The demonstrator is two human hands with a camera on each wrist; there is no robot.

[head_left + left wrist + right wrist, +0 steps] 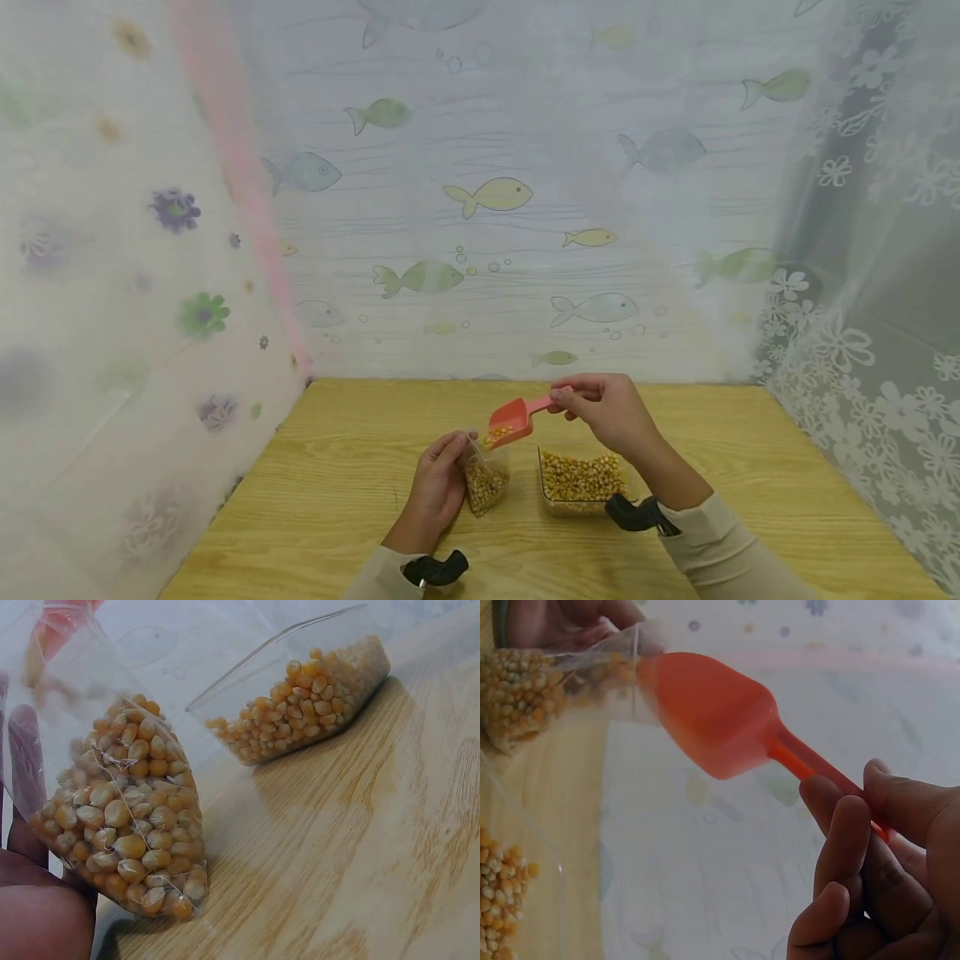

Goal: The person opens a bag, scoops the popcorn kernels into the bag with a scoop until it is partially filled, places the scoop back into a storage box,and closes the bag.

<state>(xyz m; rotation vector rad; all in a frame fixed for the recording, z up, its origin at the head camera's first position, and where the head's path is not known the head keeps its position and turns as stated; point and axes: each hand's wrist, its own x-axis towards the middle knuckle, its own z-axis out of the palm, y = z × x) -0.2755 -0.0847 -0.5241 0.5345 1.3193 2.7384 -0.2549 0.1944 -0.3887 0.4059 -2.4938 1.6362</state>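
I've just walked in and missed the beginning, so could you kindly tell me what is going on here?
A person is working with corn at a wooden table. The right hand holds a red scoop by its handle, its front edge tilted down at the mouth of a clear bag. Some kernels lie in the scoop. The left hand holds the bag near its top; it is partly filled. A clear container of kernels stands to the bag's right.

Light is soft and dim — shadow beneath the tub (240,691), curtain (705,877) blurred from the right wrist.
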